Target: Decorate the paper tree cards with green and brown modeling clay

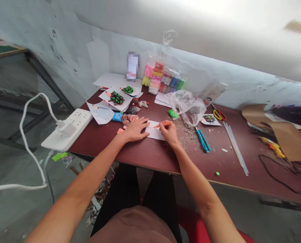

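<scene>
A small white sheet of paper (156,132) lies on the dark red table in front of me. My left hand (136,130) rests flat with its fingers spread, the fingertips on the paper's left edge. In my right hand (168,133) is an orange pen (165,124), its tip touching the paper near a faint line. Brown clay in a wrapper (129,119) sits just beyond the left hand, beside a blue packet (117,116). A green packet (173,114) lies past the right hand.
Pinecone hedgehogs (116,98) sit on papers at the back left, near a drawn sheet (101,112). Colourful clay packs (163,79) lean against the wall. Rightward are a teal cutter (202,139), scissors (219,115), glue sticks (236,148) and a yellow glue gun (273,146). A power strip (66,130) stands left.
</scene>
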A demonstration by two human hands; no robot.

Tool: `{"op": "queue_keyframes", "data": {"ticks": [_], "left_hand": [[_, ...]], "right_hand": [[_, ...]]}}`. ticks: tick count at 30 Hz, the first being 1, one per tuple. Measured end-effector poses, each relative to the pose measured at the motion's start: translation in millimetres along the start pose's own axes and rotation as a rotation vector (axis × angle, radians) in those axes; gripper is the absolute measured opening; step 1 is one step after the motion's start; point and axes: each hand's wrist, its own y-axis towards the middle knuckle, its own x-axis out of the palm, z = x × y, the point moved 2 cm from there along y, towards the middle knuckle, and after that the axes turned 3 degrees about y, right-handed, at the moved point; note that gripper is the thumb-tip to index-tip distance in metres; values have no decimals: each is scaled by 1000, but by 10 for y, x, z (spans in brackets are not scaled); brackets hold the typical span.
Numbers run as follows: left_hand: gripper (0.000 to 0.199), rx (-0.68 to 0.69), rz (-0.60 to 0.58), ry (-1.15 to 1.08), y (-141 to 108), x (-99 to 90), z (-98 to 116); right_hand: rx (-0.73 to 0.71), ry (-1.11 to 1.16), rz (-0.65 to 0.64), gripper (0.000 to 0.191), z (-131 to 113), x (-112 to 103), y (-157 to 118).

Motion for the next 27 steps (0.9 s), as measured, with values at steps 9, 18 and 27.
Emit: {"op": "queue_keyframes", "data": {"ticks": [9, 18, 27], "left_hand": [[54, 14, 18, 10, 2, 20, -1], [54, 22, 22, 7, 1, 19, -2], [53, 17, 24, 8, 1, 25, -12]], "right_hand": [[-50, -49, 26, 36, -35, 13, -122], [-43, -46, 25, 40, 0, 10, -109], [-18, -6, 23, 40, -19, 16, -111]]}}
